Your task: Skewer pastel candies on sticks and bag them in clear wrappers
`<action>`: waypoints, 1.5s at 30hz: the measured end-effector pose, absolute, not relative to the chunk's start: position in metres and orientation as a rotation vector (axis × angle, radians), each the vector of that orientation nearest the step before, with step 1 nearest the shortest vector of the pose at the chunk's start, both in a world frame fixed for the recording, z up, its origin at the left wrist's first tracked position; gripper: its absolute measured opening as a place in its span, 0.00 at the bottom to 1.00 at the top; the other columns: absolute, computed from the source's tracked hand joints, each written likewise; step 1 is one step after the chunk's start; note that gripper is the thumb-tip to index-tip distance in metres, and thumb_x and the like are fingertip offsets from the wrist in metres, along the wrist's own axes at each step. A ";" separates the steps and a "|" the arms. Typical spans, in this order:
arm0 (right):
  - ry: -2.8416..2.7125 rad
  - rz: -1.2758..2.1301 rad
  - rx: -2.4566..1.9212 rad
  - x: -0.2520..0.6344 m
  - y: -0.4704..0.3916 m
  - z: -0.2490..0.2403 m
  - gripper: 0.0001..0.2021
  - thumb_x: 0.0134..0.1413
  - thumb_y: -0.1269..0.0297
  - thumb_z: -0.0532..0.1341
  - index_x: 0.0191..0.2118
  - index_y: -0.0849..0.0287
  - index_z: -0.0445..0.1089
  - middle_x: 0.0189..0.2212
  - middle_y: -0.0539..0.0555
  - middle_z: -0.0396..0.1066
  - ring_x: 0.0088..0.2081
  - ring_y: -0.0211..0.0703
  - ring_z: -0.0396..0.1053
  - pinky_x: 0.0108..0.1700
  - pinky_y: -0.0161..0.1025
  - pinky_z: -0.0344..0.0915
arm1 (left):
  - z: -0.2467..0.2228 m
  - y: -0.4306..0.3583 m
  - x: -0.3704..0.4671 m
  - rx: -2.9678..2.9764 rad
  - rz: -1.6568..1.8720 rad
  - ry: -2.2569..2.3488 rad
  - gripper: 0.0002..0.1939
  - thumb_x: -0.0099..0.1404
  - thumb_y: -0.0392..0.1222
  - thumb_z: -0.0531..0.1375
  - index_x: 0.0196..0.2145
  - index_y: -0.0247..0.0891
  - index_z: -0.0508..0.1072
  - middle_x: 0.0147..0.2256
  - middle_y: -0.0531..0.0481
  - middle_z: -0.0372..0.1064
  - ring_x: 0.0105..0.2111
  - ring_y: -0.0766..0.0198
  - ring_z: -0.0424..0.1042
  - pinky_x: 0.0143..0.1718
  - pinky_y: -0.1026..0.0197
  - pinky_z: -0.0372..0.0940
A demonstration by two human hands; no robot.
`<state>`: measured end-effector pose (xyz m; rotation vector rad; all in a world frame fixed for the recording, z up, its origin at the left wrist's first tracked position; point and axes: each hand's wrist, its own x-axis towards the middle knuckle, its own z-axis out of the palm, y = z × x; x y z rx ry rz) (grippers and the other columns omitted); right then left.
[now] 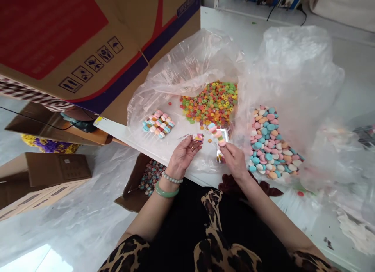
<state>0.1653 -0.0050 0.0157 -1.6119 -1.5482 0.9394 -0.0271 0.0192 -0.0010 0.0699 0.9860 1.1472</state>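
Observation:
My left hand (185,152), with a beaded bracelet and a green bangle at its wrist, pinches a small printed packet (198,137). In my right hand (233,158) is a short strand of candy (217,134), pink, blue and green pieces in a row. Small ring candies (215,102) in red, orange, yellow and green lie in a heap on clear plastic beyond my hands. Left of them sits a group of pastel candy strands (158,123). Pastel oval candies (265,141) are piled to the right of my right hand.
A large cardboard box (125,41) stands at the upper left. Clear plastic bags (299,69) bunch up at the right. Below the table's left edge, an open carton (136,182) holds many small pieces. A shelf (249,6) runs along the back.

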 end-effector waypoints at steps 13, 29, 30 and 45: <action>-1.879 0.735 -1.571 0.157 -0.031 0.013 0.17 0.66 0.58 0.50 0.27 0.56 0.63 0.24 0.50 0.65 0.28 0.39 0.62 0.33 0.36 0.57 | 0.002 0.018 -0.040 0.087 1.196 0.881 0.07 0.64 0.44 0.64 0.34 0.37 0.75 0.32 0.48 0.78 0.35 0.61 0.78 0.51 0.51 0.71; -2.264 -0.204 -1.660 0.155 -0.040 0.005 0.13 0.66 0.71 0.50 0.44 0.61 0.72 0.27 0.56 0.72 0.30 0.43 0.66 0.33 0.40 0.54 | -0.005 0.021 -0.035 0.251 1.432 0.939 0.09 0.55 0.42 0.70 0.33 0.37 0.77 0.33 0.52 0.77 0.34 0.68 0.76 0.45 0.62 0.70; -2.266 -0.207 -1.658 0.155 -0.040 0.004 0.13 0.66 0.71 0.50 0.44 0.61 0.72 0.27 0.56 0.72 0.30 0.43 0.66 0.33 0.40 0.54 | -0.004 0.021 -0.035 0.251 1.443 0.948 0.09 0.55 0.42 0.70 0.33 0.37 0.77 0.34 0.52 0.76 0.34 0.68 0.76 0.45 0.63 0.69; -2.036 0.857 -1.565 0.164 -0.027 0.008 0.18 0.64 0.59 0.50 0.22 0.55 0.59 0.21 0.48 0.63 0.25 0.38 0.61 0.30 0.35 0.55 | -0.012 0.018 -0.044 0.247 1.386 0.913 0.09 0.55 0.43 0.70 0.31 0.36 0.77 0.31 0.50 0.76 0.31 0.66 0.75 0.39 0.63 0.71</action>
